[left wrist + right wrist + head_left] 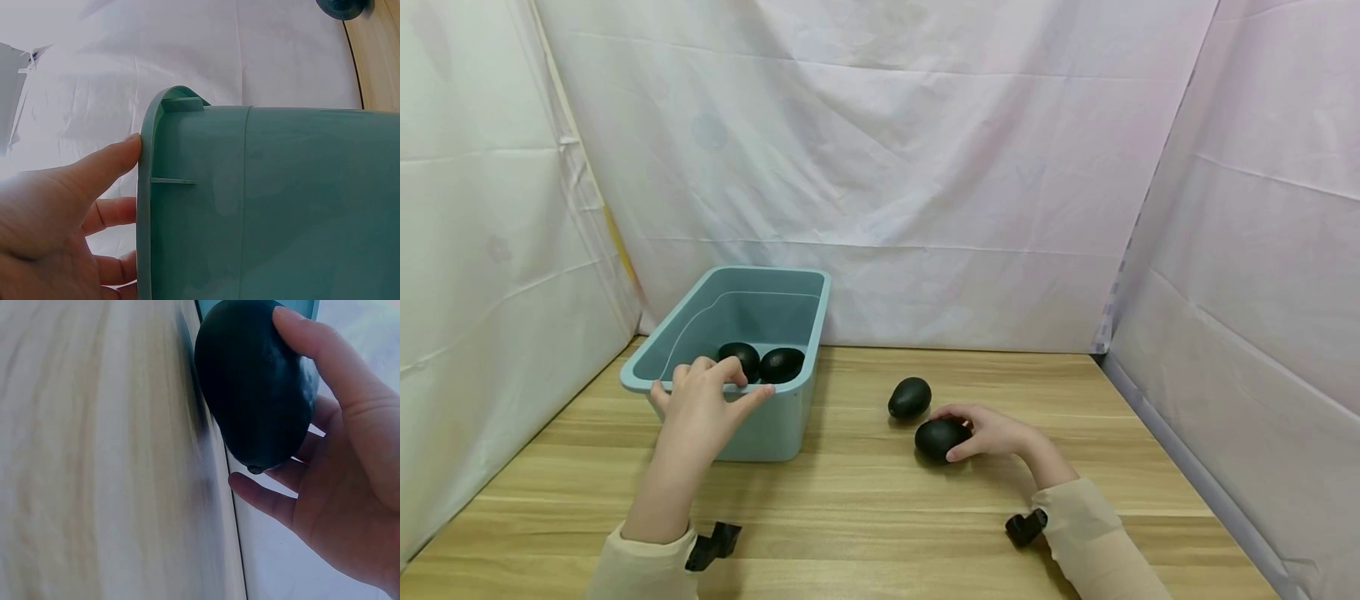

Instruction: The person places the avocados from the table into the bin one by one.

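The right hand [988, 432] grips a dark avocado [942, 439], thumb on the near side and fingers behind. In the right wrist view this avocado [256, 381] fills the grasp, its stem end pointing down toward the little finger. Just behind it on the table lies another avocado [910, 398]. My left hand [703, 404] holds the near rim of a blue-green plastic bin [767, 425]; its thumb also meets that rim in the left wrist view. Inside the bin, two avocados, one on the left [741, 358] and one on the right [782, 365], lie near the front.
The wooden table [865, 533] extends to a white cloth backdrop [925, 208] behind the bin. White cloth also hangs at the left [482, 250] and right [1262, 292] sides. A black wrist camera sits on each sleeve.
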{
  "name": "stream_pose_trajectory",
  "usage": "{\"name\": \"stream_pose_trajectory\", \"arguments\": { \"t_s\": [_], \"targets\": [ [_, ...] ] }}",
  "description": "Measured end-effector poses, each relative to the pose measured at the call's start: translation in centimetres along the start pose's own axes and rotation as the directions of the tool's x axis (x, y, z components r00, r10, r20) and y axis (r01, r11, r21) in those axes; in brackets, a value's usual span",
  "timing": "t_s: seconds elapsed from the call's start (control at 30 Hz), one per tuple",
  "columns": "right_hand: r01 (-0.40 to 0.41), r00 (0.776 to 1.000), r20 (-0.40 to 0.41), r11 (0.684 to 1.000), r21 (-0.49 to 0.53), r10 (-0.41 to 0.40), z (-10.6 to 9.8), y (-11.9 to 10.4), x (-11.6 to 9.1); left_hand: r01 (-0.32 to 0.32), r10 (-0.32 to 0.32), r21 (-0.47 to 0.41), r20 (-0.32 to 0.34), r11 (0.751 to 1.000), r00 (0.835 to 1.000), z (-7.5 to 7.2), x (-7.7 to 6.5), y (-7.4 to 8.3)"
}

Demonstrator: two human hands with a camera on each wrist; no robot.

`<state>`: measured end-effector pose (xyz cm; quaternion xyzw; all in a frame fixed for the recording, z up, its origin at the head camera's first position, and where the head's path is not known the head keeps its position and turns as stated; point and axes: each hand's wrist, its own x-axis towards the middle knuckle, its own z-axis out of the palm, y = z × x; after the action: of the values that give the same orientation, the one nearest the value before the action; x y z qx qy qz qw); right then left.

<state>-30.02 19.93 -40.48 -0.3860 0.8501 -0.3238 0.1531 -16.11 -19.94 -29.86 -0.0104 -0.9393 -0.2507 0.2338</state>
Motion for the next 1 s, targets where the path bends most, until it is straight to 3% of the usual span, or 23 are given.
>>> {"name": "stream_pose_trajectory", "arguments": {
  "t_s": [0.3, 1.0],
  "targets": [
    [0.003, 1.0, -0.027, 1.0, 0.001, -0.003, -0.2, -0.1, -0.1, -0.004, 0.004, 0.001, -0.005, 1.0, 1.0, 0.0, 0.0, 0.0],
    [-0.028, 0.983, -0.181, 0.999, -0.026, 0.023, -0.2, -1.2, -0.4, -0.005, 0.005, -0.001, -0.013, 1.0, 1.0, 0.0, 0.0, -0.1]
  ]
}}
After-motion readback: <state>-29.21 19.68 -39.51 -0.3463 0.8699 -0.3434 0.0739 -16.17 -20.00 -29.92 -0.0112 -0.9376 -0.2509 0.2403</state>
